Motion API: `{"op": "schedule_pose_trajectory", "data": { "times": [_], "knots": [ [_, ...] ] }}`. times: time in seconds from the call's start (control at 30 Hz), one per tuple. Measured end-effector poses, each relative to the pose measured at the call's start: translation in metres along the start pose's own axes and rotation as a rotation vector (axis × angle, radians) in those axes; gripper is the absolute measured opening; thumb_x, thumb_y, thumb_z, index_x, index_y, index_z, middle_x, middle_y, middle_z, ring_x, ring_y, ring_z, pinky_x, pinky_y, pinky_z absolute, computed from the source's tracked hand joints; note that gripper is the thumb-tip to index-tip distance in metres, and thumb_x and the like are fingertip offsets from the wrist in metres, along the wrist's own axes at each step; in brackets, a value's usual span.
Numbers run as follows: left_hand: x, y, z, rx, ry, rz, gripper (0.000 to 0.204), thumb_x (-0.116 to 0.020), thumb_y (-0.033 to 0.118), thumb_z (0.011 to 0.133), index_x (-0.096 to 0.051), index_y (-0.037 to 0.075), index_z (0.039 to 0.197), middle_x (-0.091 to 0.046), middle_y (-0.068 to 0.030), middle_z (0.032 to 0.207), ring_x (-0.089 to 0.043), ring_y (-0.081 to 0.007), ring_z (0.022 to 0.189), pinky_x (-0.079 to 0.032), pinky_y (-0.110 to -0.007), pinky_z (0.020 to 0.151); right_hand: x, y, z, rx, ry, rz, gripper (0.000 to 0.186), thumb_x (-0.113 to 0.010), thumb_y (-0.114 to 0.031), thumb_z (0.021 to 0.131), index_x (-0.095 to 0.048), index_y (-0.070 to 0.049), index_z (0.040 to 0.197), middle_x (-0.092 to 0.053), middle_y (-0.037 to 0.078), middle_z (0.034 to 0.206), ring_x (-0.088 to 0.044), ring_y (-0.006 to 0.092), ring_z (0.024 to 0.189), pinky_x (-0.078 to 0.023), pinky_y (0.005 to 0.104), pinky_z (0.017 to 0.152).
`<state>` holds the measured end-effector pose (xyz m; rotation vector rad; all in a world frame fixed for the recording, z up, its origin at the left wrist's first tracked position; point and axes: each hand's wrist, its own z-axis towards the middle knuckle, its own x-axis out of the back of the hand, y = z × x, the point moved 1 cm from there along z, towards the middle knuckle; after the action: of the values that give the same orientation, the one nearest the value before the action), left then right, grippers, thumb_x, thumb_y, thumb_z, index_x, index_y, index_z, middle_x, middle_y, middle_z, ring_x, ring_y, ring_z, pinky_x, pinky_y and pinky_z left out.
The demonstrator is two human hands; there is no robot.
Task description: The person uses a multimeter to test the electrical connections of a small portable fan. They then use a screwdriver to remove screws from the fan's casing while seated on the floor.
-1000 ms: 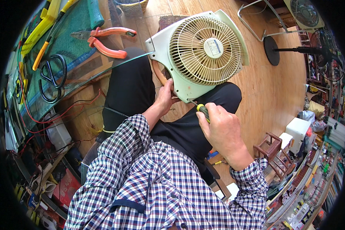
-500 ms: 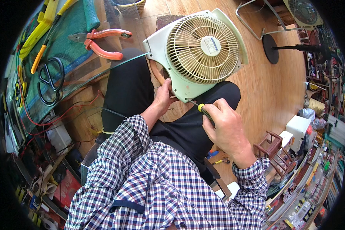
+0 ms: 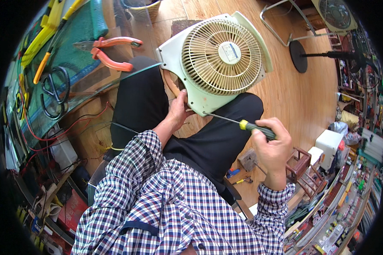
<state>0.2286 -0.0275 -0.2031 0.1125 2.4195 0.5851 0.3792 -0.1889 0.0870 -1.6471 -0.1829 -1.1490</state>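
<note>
A pale plastic box fan [image 3: 221, 55] with a round grille and a curved tan piece at its lower left lies across my knees. My left hand [image 3: 177, 111] grips its lower left edge, thumb on top and other fingers partly hidden beneath. Closed round the green-and-black handle of a screwdriver [image 3: 257, 127] is my right hand [image 3: 271, 142]; the thin shaft reaches to a hole at the fan's near corner. Beside the fan, red-handled pliers [image 3: 112, 60] and black scissors [image 3: 55, 93] lie on the glass-topped bench [image 3: 137, 71] at left.
Red and black wires [image 3: 64, 137] trail below the bench. On the wooden floor [image 3: 298, 106] are a round black stand [image 3: 297, 56], a small wooden stool [image 3: 304, 168] and a white box [image 3: 329, 148]. Crowded shelves [image 3: 349, 208] line the right side.
My right hand and the screwdriver handle have moved right, so more shaft shows. The fan sits slightly further left in view, with my left hand still on it.
</note>
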Motion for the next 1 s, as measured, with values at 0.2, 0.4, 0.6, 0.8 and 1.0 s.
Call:
{"op": "schedule_pose_trajectory", "data": {
  "times": [0.2,0.4,0.6,0.8,1.0],
  "knots": [
    [0.001,-0.001,-0.001,0.030,-0.005,0.007,0.060,-0.048,0.053,0.113,-0.060,0.004,0.145,-0.067,-0.0159,0.139,-0.065,-0.0341,0.130,-0.052,-0.061,0.111,0.024,0.045,-0.016,-0.411,0.108,0.572,0.014,-0.070,0.004,0.091,-0.072,0.005,0.104,-0.062,0.001,0.077,-0.053,0.0057,0.061,-0.039,0.0226,0.055],
    [-0.004,0.000,-0.001,0.026,-0.005,-0.003,0.066,-0.046,0.056,0.114,-0.055,0.003,0.152,-0.063,-0.0178,0.147,-0.061,-0.0373,0.137,-0.048,-0.063,0.116,0.024,0.056,-0.019,-0.455,0.155,0.779,0.017,-0.068,0.004,0.091,-0.071,0.006,0.108,-0.061,0.001,0.074,-0.048,0.0046,0.055,-0.034,0.0222,0.050],
    [0.000,-0.002,0.003,0.070,-0.047,-0.016,0.070,-0.045,0.063,0.113,-0.056,0.005,0.151,-0.062,-0.0181,0.148,-0.061,-0.0386,0.136,-0.047,-0.063,0.117,0.023,0.045,-0.027,-0.335,0.140,0.305,0.014,-0.071,0.001,0.092,-0.074,0.005,0.105,-0.069,0.003,0.086,-0.057,0.0055,0.073,-0.045,0.0226,0.066],
    [-0.009,0.008,-0.012,0.085,-0.107,-0.033,0.078,-0.044,0.070,0.112,-0.042,0.011,0.163,-0.052,-0.0196,0.161,-0.059,-0.0402,0.141,-0.047,-0.064,0.118,0.014,0.031,-0.036,-0.242,0.129,0.101,0.016,-0.075,0.000,0.088,-0.074,0.004,0.103,-0.067,0.007,0.089,-0.064,0.0126,0.078,-0.050,0.0275,0.070],
    [-0.007,0.013,-0.019,0.176,-0.121,-0.029,0.085,-0.042,0.075,0.110,-0.035,0.014,0.168,-0.047,-0.0187,0.166,-0.060,-0.0398,0.140,-0.050,-0.064,0.114,0.004,0.017,-0.037,-0.141,0.104,0.043,0.019,-0.077,0.000,0.086,-0.075,0.003,0.104,-0.067,0.011,0.093,-0.066,0.0180,0.077,-0.053,0.0313,0.067]
  ]
}}
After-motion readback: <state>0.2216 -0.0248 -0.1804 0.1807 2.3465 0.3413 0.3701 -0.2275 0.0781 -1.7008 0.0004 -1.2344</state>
